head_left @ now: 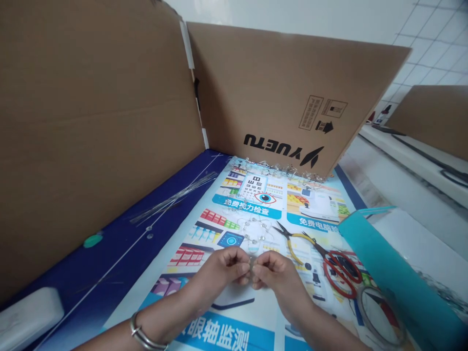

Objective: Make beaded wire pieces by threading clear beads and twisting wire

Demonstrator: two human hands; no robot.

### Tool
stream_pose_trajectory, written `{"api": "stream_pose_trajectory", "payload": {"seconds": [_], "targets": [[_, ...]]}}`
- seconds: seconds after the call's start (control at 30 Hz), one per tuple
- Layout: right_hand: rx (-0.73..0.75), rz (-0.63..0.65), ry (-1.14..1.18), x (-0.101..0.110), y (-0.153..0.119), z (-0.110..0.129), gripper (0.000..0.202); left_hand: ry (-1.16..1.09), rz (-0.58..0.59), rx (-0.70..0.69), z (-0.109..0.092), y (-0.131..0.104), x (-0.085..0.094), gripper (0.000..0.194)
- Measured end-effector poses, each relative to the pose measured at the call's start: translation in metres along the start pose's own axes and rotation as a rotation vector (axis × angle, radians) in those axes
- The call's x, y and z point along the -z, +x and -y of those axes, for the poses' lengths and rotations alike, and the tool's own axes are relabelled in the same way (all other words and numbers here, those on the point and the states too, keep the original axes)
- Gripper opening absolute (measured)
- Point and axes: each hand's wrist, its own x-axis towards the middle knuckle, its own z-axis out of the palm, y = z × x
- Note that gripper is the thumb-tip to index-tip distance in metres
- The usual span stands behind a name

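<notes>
My left hand (230, 267) and my right hand (271, 272) meet over the printed sheet, fingertips pinched and nearly touching. Whatever sits between the fingers is too small or too hidden to make out. Just beyond them lies a ring of clear beads on thin wire (255, 232), with loose wire ends sticking out. To its right rest yellow-handled pliers (292, 243), jaws pointing up-left. Red-handled scissors (341, 273) lie beside the pliers, nearer my right forearm.
A teal-sided box (395, 273) with small clear pieces stands at right, near a tape roll (360, 304). Thin wires (175, 197) lie at left, above a green piece (92, 241). A white case (32, 317) sits lower left. Cardboard (285, 92) walls the back and left; clear beaded wirework (278, 169) lines its foot.
</notes>
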Motion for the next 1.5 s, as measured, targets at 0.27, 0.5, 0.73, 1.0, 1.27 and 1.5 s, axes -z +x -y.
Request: {"api": "stream_pose_trajectory", "payload": {"seconds": [0.27, 0.5, 0.73, 1.0, 1.27, 1.5], "targets": [[0.041, -0.019, 0.084, -0.005, -0.001, -0.003, 0.021, -0.072, 0.001, 0.002, 0.003, 0.001, -0.004, 0.019], [-0.008, 0.021, -0.040, 0.008, 0.004, -0.002, 0.023, 0.174, 0.050, 0.005, -0.009, 0.002, 0.003, 0.014], [-0.139, 0.003, -0.572, 0.042, 0.013, 0.001, 0.010, 1.120, 0.186, -0.195, -0.053, -0.022, 0.017, 0.016], [0.003, -0.054, -1.203, 0.039, 0.006, 0.016, 0.013, 1.664, 0.504, -0.441, -0.001, -0.055, -0.029, 0.013], [0.093, 0.004, -1.538, 0.032, -0.005, 0.024, 0.015, 1.663, 0.392, -0.738, 0.017, -0.052, -0.046, 0.004], [0.060, 0.061, -1.603, 0.026, -0.010, 0.037, 0.016, 1.727, 0.368, -0.816, 0.032, -0.052, -0.049, 0.005]]}}
